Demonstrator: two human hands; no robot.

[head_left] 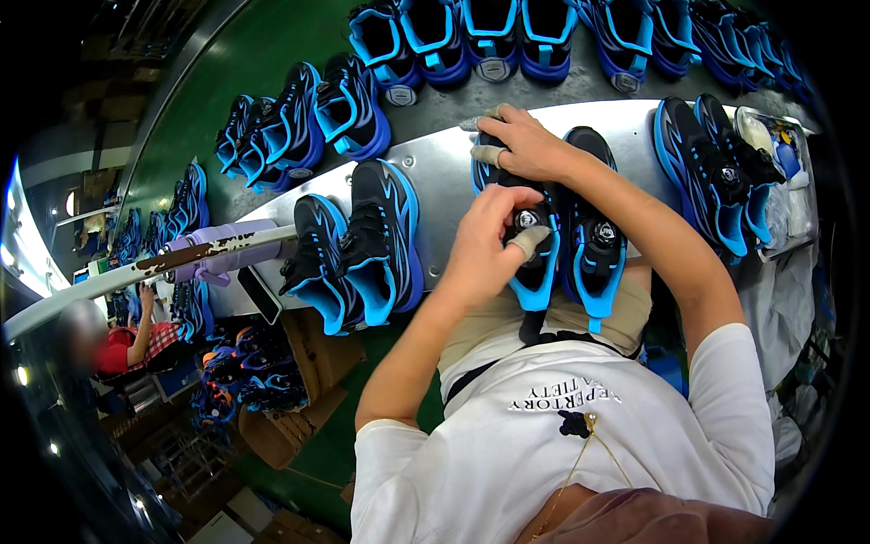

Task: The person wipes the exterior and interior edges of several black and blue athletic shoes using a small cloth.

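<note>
In front of me a black and blue sneaker rests on the metal bench, toe away from me. My left hand is closed at its round lacing dial, thumb and fingers on either side. My right hand wraps over the toe end, hiding much of it. Pale covers sit on the left thumb and on some right fingers. A matching sneaker with its own dial stands just right of the held one, partly under my right forearm.
A sneaker pair stands left on the metal bench, another pair right, beside a clear bin. Sneaker rows line the far side. A worn rail, purple bottle and cardboard box are left. Another person sits farther left.
</note>
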